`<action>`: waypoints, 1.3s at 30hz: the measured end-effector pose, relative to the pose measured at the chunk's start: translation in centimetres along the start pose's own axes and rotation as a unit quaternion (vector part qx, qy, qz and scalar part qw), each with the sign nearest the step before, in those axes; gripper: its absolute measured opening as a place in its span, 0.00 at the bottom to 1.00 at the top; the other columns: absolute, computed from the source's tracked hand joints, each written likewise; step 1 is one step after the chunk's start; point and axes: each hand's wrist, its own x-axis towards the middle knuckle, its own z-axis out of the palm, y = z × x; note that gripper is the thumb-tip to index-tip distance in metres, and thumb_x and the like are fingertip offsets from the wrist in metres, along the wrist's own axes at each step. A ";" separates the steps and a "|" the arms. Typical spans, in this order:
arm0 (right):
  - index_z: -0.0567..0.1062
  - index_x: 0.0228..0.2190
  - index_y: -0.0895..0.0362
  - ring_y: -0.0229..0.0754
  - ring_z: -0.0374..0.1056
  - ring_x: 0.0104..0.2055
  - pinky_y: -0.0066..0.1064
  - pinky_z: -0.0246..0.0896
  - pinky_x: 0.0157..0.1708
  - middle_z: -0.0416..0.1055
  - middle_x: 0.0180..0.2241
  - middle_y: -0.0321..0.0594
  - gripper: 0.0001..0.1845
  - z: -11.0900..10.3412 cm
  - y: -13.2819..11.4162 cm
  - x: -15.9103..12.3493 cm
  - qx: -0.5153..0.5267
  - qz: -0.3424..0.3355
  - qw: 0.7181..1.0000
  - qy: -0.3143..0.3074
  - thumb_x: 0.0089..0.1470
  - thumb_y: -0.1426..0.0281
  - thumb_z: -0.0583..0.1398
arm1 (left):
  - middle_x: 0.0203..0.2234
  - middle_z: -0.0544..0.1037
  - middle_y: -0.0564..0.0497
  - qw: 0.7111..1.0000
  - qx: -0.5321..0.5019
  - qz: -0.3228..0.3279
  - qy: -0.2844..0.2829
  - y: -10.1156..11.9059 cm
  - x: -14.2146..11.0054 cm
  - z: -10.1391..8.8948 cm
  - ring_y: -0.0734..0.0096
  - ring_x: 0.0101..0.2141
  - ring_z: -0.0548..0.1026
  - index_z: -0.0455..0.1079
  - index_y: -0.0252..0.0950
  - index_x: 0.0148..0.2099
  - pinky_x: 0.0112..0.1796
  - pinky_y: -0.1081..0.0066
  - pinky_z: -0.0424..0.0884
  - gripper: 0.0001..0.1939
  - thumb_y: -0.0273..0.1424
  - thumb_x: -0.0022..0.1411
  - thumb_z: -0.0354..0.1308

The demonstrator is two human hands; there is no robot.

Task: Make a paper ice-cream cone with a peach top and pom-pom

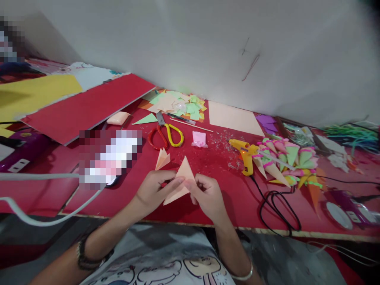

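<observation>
A peach piece of paper (pixel 183 169), folded to a triangular point at the top, is between my two hands over the front of the table. My left hand (pixel 154 189) pinches its left side, thumb on top. On the right side, my right hand (pixel 208 194) grips it with thumb and fingers, the thumbs almost meeting in the middle. Just beyond my left hand lies another folded peach paper piece (pixel 162 159). Scissors (pixel 166 133) with one red and one yellow handle rest farther back, beside a green paper triangle (pixel 146 119).
A yellow glue gun (pixel 245 154) with a black cord (pixel 274 211) stands to the right. Behind it are several decorated paper cones (pixel 292 152). A phone (pixel 111 158) with a white cable lies left. Paper scraps (pixel 178 103) and a pink packet (pixel 199 139) sit farther back.
</observation>
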 end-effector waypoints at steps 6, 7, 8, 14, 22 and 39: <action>0.69 0.21 0.58 0.32 0.62 0.19 0.23 0.59 0.21 0.65 0.16 0.32 0.15 0.8 0.1 0.5 0.136 0.009 0.990 -0.041 0.52 0.62 0.53 | 0.11 0.52 0.60 0.986 0.048 0.088 0.137 0.5 -0.3 0.4 0.83 0.14 0.52 0.53 0.34 0.16 0.17 0.79 0.49 0.19 0.28 0.57 0.47; 0.69 0.21 0.58 0.32 0.62 0.19 0.23 0.59 0.21 0.65 0.16 0.32 0.15 1.0 0.2 0.6 0.148 0.007 0.988 -0.034 0.52 0.62 0.53 | 0.10 0.54 0.60 0.984 0.041 0.099 0.142 0.5 -0.3 0.5 0.83 0.14 0.53 0.54 0.34 0.16 0.17 0.79 0.49 0.18 0.27 0.58 0.47; 0.69 0.20 0.58 0.32 0.62 0.19 0.22 0.58 0.20 0.65 0.16 0.32 0.15 1.1 0.3 0.6 0.158 0.008 0.987 -0.022 0.51 0.63 0.54 | 0.10 0.56 0.59 0.984 0.032 0.104 0.144 0.5 -0.4 0.6 0.83 0.14 0.54 0.56 0.34 0.16 0.17 0.79 0.50 0.18 0.26 0.58 0.47; 0.68 0.19 0.58 0.31 0.62 0.18 0.22 0.59 0.19 0.65 0.15 0.31 0.16 2.2 0.3 0.4 0.175 0.004 0.984 -0.009 0.52 0.62 0.53 | 0.10 0.60 0.59 0.981 -0.020 0.073 0.179 0.8 -0.2 1.1 0.82 0.14 0.57 0.55 0.34 0.15 0.16 0.79 0.53 0.19 0.29 0.58 0.47; 0.68 0.19 0.59 0.30 0.60 0.16 0.20 0.57 0.17 0.63 0.14 0.31 0.15 3.2 0.1 0.1 0.147 -0.004 0.989 -0.013 0.52 0.64 0.54 | 0.08 0.63 0.57 0.981 -0.076 0.006 0.179 0.9 -0.1 1.2 0.80 0.13 0.62 0.57 0.34 0.16 0.17 0.79 0.56 0.20 0.32 0.59 0.46; 0.67 0.19 0.59 0.30 0.57 0.19 0.21 0.52 0.21 0.60 0.15 0.30 0.15 3.5 -0.1 -0.5 0.021 -0.045 0.997 -0.060 0.52 0.65 0.54 | 0.10 0.55 0.59 0.960 -0.167 -0.068 0.214 1.1 0.0 1.3 0.82 0.14 0.54 0.51 0.35 0.16 0.14 0.79 0.50 0.20 0.36 0.57 0.48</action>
